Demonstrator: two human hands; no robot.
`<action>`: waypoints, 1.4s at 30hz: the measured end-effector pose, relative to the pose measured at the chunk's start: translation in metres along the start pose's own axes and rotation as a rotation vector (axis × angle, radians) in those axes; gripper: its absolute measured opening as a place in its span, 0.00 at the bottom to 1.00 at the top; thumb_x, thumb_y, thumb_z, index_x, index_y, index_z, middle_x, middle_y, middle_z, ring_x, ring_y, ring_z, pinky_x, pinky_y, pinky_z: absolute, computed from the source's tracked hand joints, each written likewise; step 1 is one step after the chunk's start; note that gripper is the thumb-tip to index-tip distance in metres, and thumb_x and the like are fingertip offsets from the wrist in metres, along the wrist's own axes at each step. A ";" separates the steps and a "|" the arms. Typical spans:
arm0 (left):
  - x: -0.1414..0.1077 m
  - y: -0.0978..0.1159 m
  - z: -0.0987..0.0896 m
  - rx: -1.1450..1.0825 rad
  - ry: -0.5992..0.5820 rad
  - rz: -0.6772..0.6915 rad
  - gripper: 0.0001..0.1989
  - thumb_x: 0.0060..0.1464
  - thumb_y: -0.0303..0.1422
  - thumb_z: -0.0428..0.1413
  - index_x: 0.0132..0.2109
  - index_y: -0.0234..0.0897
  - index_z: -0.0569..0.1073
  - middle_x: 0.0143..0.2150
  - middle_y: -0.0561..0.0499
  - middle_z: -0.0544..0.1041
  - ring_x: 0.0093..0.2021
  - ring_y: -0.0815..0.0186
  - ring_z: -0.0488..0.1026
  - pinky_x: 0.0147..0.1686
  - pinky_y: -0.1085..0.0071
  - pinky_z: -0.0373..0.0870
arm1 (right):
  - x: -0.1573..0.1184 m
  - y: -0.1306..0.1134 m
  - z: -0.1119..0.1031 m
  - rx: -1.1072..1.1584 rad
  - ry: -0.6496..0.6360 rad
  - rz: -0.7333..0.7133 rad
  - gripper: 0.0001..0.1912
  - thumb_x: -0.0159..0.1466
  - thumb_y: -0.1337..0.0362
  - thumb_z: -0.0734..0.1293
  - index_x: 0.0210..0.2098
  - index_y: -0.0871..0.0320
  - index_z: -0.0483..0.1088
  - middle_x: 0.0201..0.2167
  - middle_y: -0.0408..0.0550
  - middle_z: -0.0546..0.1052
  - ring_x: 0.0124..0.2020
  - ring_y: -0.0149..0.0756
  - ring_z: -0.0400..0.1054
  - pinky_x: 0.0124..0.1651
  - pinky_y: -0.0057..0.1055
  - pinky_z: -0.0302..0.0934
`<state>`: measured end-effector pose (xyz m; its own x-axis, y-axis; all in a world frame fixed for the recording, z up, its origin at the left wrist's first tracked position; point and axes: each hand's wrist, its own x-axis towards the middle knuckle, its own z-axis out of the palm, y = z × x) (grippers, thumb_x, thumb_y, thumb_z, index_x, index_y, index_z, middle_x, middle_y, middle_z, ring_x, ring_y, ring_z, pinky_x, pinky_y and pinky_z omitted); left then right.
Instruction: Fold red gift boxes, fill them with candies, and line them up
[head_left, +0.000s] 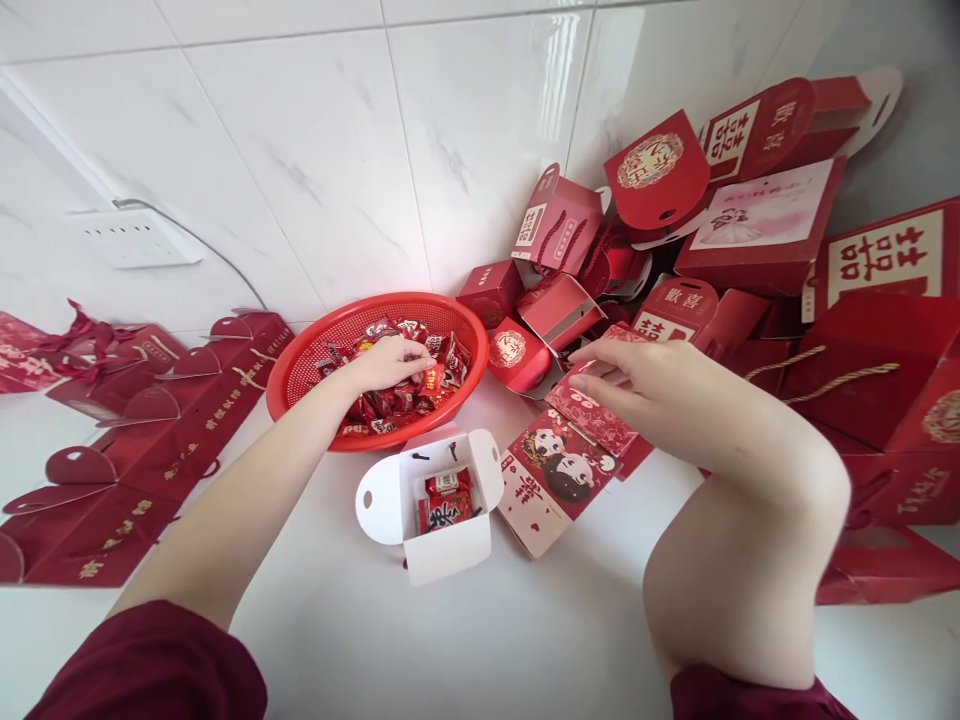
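Note:
My left hand point(394, 362) reaches into a red plastic basket point(281, 395) with many wrapped candies point(386, 405). Its fingers are drawn together on a shiny orange-red wrapped candy point(434, 380). In front of the basket stands an opened small gift box point(448, 555), white inside, with a few red packets point(445, 508) in it. Over on the right, my right hand point(634, 375) is held above a red patterned carton point(589, 415), thumb and fingers apart, with nothing visible in it. Beneath lies a flat box printed with cartoon faces point(562, 465).
Red gift boxes point(656, 165) are heaped at the right against the tiled wall point(300, 150). A row of dark red boxes with gold lettering point(176, 440) stands on the left. A cable point(217, 250) hangs from a white wall socket point(131, 240).

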<state>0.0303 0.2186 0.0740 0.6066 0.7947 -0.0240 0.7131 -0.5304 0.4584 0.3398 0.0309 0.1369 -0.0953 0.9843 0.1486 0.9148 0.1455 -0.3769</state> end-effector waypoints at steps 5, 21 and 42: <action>0.007 -0.004 -0.004 -0.013 0.227 -0.061 0.17 0.56 0.46 0.54 0.33 0.36 0.77 0.31 0.51 0.78 0.31 0.65 0.72 0.36 0.71 0.66 | 0.002 0.002 0.001 -0.018 -0.015 0.038 0.15 0.69 0.59 0.61 0.50 0.54 0.74 0.37 0.46 0.82 0.40 0.44 0.76 0.35 0.34 0.63; -0.073 0.089 -0.023 -0.654 0.206 0.100 0.13 0.58 0.41 0.61 0.38 0.34 0.76 0.33 0.45 0.83 0.33 0.62 0.82 0.33 0.71 0.80 | 0.016 -0.030 0.016 0.305 -0.083 -0.266 0.17 0.72 0.55 0.59 0.54 0.53 0.71 0.45 0.48 0.79 0.44 0.41 0.74 0.44 0.35 0.65; -0.163 0.100 0.006 -0.571 0.123 -0.020 0.09 0.58 0.39 0.60 0.36 0.37 0.77 0.31 0.51 0.81 0.33 0.66 0.79 0.29 0.75 0.72 | 0.015 -0.088 0.068 0.905 -0.286 -0.500 0.07 0.66 0.61 0.68 0.37 0.58 0.74 0.35 0.45 0.77 0.36 0.34 0.70 0.41 0.31 0.64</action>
<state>0.0051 0.0345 0.1179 0.5251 0.8496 0.0498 0.4010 -0.2987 0.8660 0.2305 0.0401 0.1100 -0.5742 0.7624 0.2985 0.1269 0.4430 -0.8875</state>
